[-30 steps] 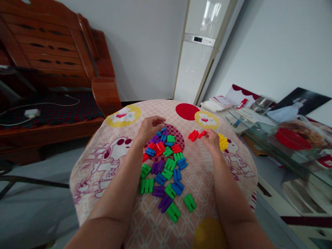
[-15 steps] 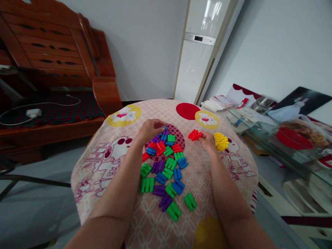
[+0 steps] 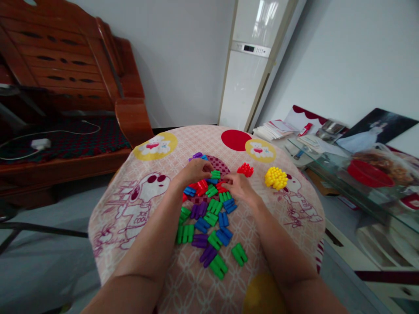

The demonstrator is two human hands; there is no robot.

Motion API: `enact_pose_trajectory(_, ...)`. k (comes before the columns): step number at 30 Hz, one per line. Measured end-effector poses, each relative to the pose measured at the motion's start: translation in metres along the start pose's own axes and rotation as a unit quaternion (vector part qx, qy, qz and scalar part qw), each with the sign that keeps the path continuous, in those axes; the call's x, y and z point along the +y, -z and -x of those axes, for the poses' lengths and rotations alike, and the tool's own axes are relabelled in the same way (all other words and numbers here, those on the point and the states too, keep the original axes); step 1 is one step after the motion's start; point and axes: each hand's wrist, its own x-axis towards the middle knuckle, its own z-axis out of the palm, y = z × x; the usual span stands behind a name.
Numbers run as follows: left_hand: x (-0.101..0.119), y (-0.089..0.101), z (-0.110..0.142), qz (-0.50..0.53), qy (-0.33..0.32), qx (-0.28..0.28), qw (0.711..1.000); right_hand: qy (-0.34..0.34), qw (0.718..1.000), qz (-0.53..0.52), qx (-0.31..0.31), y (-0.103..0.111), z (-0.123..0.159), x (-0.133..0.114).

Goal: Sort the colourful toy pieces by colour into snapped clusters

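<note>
My left hand (image 3: 198,170) reaches over the far part of the loose pile, fingers bent and parted, tips beside a green building block (image 3: 215,174). Past its knuckles lie a purple block (image 3: 197,155) and some blue ones. My right hand (image 3: 240,186) comes in from the right. Its thumb and finger are apart at a red building block (image 3: 221,187), which they partly cover. Toward me the pile goes on with green, purple (image 3: 199,210) and blue blocks (image 3: 224,236). To the right stand a red cluster of blocks (image 3: 245,169) and a yellow cluster (image 3: 276,178).
A patterned cloth (image 3: 137,226) covers the round table. Right of it, a glass shelf (image 3: 330,170) carries papers, a red bowl (image 3: 369,173) and a metal pot. A wooden bench (image 3: 65,78) stands at left, a tall white air conditioner (image 3: 242,83) behind.
My right hand has left the red cluster and moved left to the pile. Purple and blue blocks under my left hand have shifted to the back left; that hand is now nearer the green block.
</note>
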Motion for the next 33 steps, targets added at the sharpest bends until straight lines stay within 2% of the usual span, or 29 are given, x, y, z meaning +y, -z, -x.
enact_pose_trajectory(2,0.000,0.002,0.001,-0.003,0.005,0.011,1.000,0.018,0.999,0.020,-0.041,-0.006,0.000,-0.006)
enact_pose_trajectory(5,0.001,0.002,0.001,-0.008,0.008,0.018,1.000,0.005,0.998,0.025,-0.056,-0.005,0.002,-0.008)
enact_pose_trajectory(11,-0.002,0.001,-0.001,0.003,0.003,0.021,1.000,-0.037,0.996,-0.018,-0.079,0.020,0.006,0.005)
enact_pose_trajectory(17,-0.008,0.002,-0.002,0.023,-0.001,0.034,0.999,-0.117,0.989,-0.085,-0.008,0.054,0.017,0.036)
enact_pose_trajectory(21,-0.008,0.002,-0.002,0.024,-0.005,0.033,0.999,-0.130,0.991,-0.027,0.017,0.064,0.024,0.051)
enact_pose_trajectory(24,-0.007,0.003,-0.002,0.026,-0.001,0.033,0.999,-0.140,0.990,0.006,0.033,0.065,0.025,0.056)
enact_pose_trajectory(27,-0.008,0.005,-0.001,0.022,0.006,0.037,0.999,-0.163,0.984,-0.011,0.074,0.062,0.023,0.060)
enact_pose_trajectory(33,-0.006,0.009,0.002,0.014,0.020,0.045,0.999,-0.209,0.968,-0.025,0.139,0.047,0.017,0.073)
